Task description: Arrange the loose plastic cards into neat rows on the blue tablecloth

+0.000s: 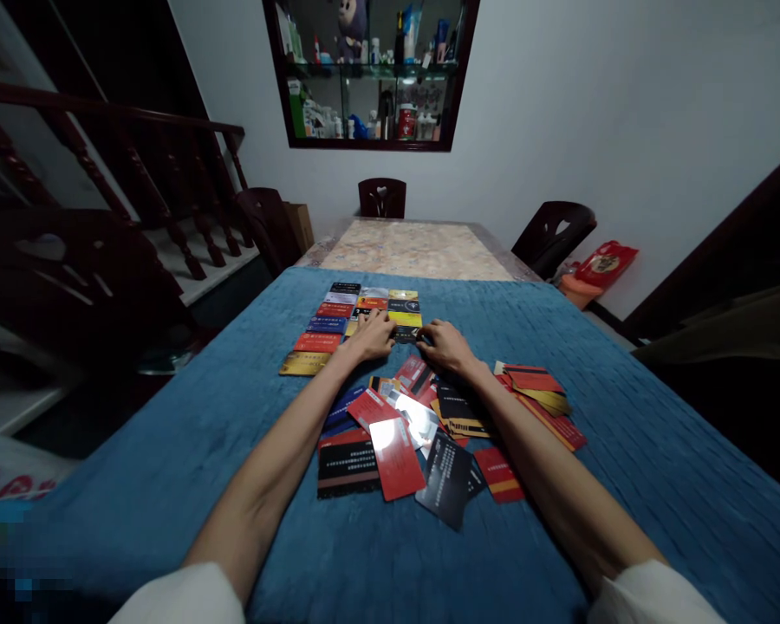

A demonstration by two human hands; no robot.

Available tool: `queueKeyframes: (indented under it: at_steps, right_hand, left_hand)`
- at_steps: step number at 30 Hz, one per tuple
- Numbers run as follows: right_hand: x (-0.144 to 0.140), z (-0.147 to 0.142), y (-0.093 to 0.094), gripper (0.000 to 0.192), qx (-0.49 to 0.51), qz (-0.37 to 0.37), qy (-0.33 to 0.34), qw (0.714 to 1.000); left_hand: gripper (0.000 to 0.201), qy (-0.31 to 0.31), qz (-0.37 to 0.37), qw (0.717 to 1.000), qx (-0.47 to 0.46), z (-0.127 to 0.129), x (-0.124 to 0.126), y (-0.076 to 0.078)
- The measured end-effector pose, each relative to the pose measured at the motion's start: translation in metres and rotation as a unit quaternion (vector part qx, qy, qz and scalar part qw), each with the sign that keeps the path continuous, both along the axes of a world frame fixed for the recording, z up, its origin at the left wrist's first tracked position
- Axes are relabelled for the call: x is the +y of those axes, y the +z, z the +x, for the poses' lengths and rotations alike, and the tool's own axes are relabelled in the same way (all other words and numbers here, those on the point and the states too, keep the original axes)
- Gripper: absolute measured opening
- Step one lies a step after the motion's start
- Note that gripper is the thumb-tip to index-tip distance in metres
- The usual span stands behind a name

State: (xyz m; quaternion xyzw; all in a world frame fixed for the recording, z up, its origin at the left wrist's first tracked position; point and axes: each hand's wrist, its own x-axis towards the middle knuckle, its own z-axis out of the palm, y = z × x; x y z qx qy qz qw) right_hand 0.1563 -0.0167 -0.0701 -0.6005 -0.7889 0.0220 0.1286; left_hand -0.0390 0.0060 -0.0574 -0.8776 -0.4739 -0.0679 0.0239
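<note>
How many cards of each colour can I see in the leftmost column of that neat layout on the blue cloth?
Black card: 1
Pale lilac card: 1
Red cards: 2
Blue card: 1
Gold card: 1
Total: 6 showing; any stacked underneath can't be counted.

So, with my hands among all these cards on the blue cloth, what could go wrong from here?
Your left hand is over the middle column of laid-out cards, so a slip might nudge them out of line. Your right forearm lies between the loose pile and the fanned group of cards on the right; a sideways swing could push either one and perhaps mix them.
</note>
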Motion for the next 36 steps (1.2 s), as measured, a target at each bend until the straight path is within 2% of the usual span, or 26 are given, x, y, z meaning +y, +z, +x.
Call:
queueKeyframes:
  at_steps: [6, 12, 15, 18, 24, 28, 31, 36]
  right_hand:
    - [0.0, -0.001, 0.001, 0.03, -0.009, -0.003, 0.004, 1.0]
    - [0.0, 0.001, 0.0, 0.035, -0.017, 0.003, 0.009, 1.0]
    - [-0.001, 0.001, 0.002, 0.04, -0.016, 0.013, 0.006, 1.0]
    - [-0.003, -0.001, 0.006, 0.036, -0.015, 0.022, 0.009, 1.0]
    - [-0.013, -0.009, 0.021, 0.03, -0.011, 0.042, 0.027, 0.999]
    - [-0.02, -0.016, 0.029, 0.03, -0.002, 0.061, 0.045, 0.997]
    - [-0.026, -0.022, 0.033, 0.029, 0.009, 0.072, 0.061, 0.995]
    - [-0.039, -0.035, 0.038, 0.027, 0.037, 0.083, 0.097, 0.991]
  left_hand:
    - [0.022, -0.03, 0.001, 1.0, 0.006, 0.001, -0.001, 0.0]
    - [0.025, -0.025, 0.02, 0.999, 0.019, 0.0, -0.005, 0.003]
    - [0.026, -0.02, 0.038, 0.999, 0.018, 0.001, -0.01, 0.01]
    - [0.024, -0.027, 0.059, 0.998, 0.009, 0.003, -0.017, 0.022]
    - [0.025, -0.058, 0.075, 0.995, -0.014, 0.009, -0.043, 0.042]
    - [0.022, -0.072, 0.067, 0.995, -0.007, 0.004, -0.064, 0.049]
    - [0.02, -0.079, 0.072, 0.994, 0.006, -0.006, -0.082, 0.047]
    - [0.017, -0.083, 0.09, 0.992, 0.021, -0.026, -0.111, 0.035]
